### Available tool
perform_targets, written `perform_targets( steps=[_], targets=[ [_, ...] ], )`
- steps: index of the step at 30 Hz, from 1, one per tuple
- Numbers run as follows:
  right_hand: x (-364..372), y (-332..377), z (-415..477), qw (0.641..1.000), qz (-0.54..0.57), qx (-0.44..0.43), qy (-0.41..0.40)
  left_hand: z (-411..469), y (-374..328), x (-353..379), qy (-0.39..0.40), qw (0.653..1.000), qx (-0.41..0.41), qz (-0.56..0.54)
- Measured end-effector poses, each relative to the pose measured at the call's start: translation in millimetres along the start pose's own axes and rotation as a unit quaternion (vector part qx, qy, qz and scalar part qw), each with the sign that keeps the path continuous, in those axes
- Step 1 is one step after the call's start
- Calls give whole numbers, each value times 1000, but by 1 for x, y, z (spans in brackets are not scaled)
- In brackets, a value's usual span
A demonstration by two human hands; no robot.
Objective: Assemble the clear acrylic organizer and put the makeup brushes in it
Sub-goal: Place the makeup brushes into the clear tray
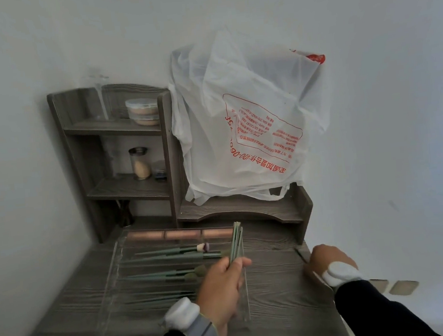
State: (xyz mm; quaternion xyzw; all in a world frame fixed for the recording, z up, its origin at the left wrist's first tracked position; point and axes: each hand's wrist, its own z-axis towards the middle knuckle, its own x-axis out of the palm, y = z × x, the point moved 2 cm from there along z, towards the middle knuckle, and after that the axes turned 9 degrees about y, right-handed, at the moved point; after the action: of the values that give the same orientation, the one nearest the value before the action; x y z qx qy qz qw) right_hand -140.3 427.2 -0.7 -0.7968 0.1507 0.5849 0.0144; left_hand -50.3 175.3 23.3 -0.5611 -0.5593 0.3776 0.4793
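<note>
the left grip [223, 284] is nearest, low in the middle. its fingers curl round a bunch [237, 242] of green brush handles that stand up and lean slightly away from the person. the right grip [329, 261] is well apart from it, at the right edge of the tabletop [277, 311], back of the hand up and fingers curled. something thin and dark shows just beyond it, but i cannot tell whether it holds that or anything at all.

under and to the left of the left grip the organizer [137, 319] lies flat on the tabletop, its clear walls hard to trace. several brushes [169, 254] lie in it lengthwise, heads to the right, in what look like separate lanes. at its far edge is a palette [179, 234] with pinkish pans; whether it is in the organizer or just behind it i cannot tell. further back, by the wall, stand a shelf [169, 145] with jars [140, 163] and a white bag [238, 125] with red print.

the step in hand looks like laying the bunch into the organizer. to do it well, tip the handles down to match the lanes and feed them in one at a time rather than dropping them together. aim for the nearer lanes, which look emptier, and keep the heads to the right like the others. the acrylic is light and likely to slide, so the right grip would do well to steady its wall.
</note>
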Motion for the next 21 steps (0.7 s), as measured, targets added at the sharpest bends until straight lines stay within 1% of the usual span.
perform_targets(
  steps=[7,10,13,14,16,17,19,21],
  targets=[
    [-5,30,3,998,-34,-30,34,0,-4,-1,13,999,-8,-36],
    [2,34,7,998,-23,-43,41,-2,-7,1,21,999,1,-34],
    [7,42,5,997,2,-49,52,-4,-8,-1,17,998,-5,-54],
    [4,48,-2,997,22,-55,52,-4,-9,-2,13,998,-6,-53],
    [-6,65,-22,987,129,-88,39,-1,-10,-4,-3,999,-7,-44],
    [-12,73,-32,973,198,-111,27,1,-11,-5,-11,999,-9,-37],
    [-21,90,-51,935,313,-165,29,6,-13,-4,-22,999,-12,-25],
    [-32,108,-69,897,381,-219,42,10,-17,-2,-15,999,-10,-30]
  ],
)
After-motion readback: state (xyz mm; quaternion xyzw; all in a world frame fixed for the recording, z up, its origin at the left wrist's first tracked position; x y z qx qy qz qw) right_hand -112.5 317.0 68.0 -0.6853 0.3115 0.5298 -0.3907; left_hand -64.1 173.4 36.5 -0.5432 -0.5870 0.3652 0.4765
